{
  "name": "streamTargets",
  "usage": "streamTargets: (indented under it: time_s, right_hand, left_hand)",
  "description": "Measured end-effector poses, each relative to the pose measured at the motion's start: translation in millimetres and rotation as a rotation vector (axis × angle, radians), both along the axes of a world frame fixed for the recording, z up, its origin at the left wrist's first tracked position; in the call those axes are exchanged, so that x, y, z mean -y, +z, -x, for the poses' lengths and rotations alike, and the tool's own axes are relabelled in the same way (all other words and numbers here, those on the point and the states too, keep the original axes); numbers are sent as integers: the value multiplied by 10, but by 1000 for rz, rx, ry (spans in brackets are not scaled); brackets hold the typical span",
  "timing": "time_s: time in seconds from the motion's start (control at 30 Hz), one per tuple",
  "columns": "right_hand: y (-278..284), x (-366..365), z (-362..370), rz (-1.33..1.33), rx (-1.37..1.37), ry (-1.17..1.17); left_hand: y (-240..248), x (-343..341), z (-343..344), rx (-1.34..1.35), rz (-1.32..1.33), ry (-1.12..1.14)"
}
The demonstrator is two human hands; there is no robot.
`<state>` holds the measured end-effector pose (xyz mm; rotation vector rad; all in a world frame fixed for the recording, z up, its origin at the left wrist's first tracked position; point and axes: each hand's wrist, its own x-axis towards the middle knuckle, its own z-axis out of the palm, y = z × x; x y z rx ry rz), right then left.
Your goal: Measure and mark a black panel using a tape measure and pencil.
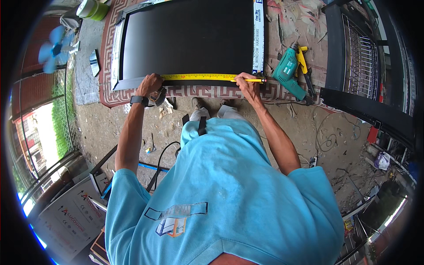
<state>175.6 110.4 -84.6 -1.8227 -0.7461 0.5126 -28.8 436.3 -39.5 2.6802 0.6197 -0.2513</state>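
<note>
The flat rectangular panel (190, 39) is matte black; the ribbon-like tape-measure blade (198, 77), yellow with dark graduations; the woven-looking cloth (196, 92), maroon with pale meanders (a key pattern); the pistol-shaped drill (287, 66), teal.

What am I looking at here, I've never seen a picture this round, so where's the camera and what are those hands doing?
There is no machine here: these are a person's own bare hands. One fisheye camera worn on the head looks down, so straight edges bend near the rim and the blue shirt fills the lower middle. Ahead, a dark framed panel lies on a patterned cloth. A yellow tape measure stretches along the panel's near edge. The left hand grips it at one end; the right hand, at the other, holds a yellow pencil. To the right of the panel lies a green drill.
</note>
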Motion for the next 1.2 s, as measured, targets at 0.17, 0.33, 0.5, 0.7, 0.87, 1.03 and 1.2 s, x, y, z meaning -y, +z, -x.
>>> streamTargets:
  time_s: [0.17, 0.33, 0.5, 0.7, 0.87, 1.03, 1.2]
  right_hand:
    - [-34, -7, -24, -1, 247, 78]
    - [-39, -16, -20, -29, 94, 41]
    - [17, -35, -4, -40, -108, -40]
    - [35, -59, 8, -65, -108, -64]
    - [79, -69, 6, -40, -158, -82]
    - [39, -46, -90, 22, -465, -105]
    - [62, 165, -323, -466, -1005, -403]
  left_hand:
    - [-94, -65, -21, -53, 79, 18]
    - [-150, -92, -15, -131, 119, 88]
    - [-89, -70, -35, -76, 71, -4]
    - [-27, -34, -102, -239, 70, 82]
    - [-100, -49, -47, -118, 76, 46]
    - [-283, -158, 34, -95, 22, 20]
    - [-350, -170, 80, -80, -15, 14]
